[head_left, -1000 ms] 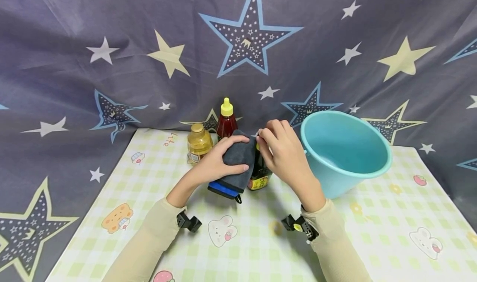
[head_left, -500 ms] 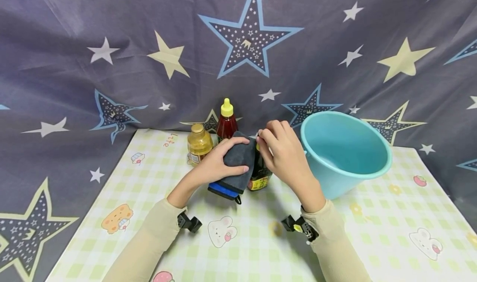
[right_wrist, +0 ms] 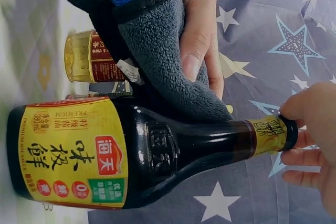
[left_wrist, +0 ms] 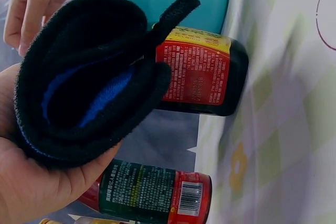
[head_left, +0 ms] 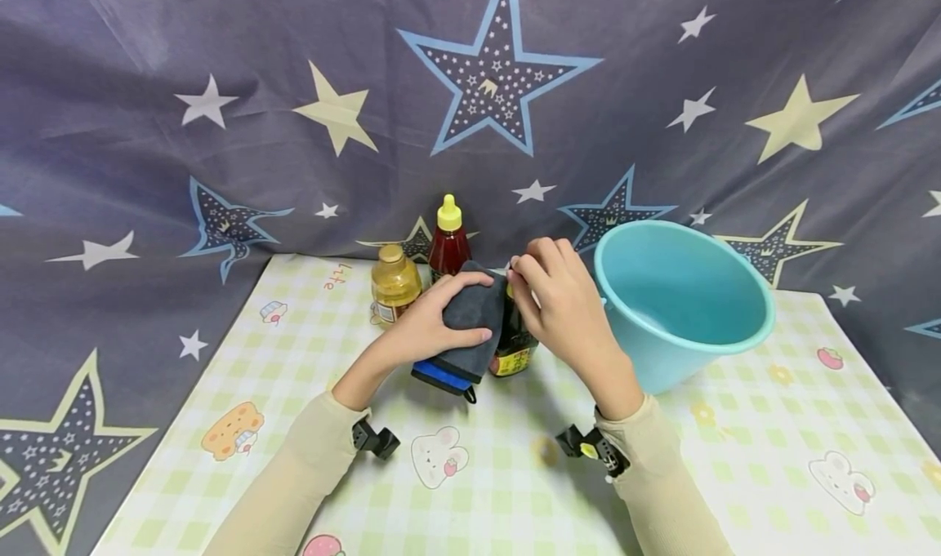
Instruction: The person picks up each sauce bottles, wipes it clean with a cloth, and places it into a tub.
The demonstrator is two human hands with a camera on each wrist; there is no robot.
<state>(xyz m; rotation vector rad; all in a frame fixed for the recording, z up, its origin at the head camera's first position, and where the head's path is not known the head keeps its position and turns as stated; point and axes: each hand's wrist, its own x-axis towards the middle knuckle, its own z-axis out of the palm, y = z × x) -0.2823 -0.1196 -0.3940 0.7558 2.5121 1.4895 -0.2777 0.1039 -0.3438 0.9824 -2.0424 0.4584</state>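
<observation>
My left hand (head_left: 422,331) grips a folded grey and blue towel (head_left: 470,315), thumb and fingers curled round it. A small black loop sticks out of its lower end. The towel lies against the side of a dark soy sauce bottle (right_wrist: 152,150) with a yellow label, which stands upright. At the bottle's top, my right hand (head_left: 562,303) pinches the black cap (right_wrist: 290,132) between thumb and fingertips. In the left wrist view the towel (left_wrist: 89,87) shows rolled layers with blue inside, and the bottle's red back label (left_wrist: 194,72) faces the camera.
Behind the left hand stand a red sauce bottle (head_left: 447,250) with a yellow pointed cap and an amber glass jar (head_left: 394,282). A teal bucket (head_left: 654,364) is close to the right hand. A star-patterned curtain (head_left: 294,189) hangs along the table's back edge.
</observation>
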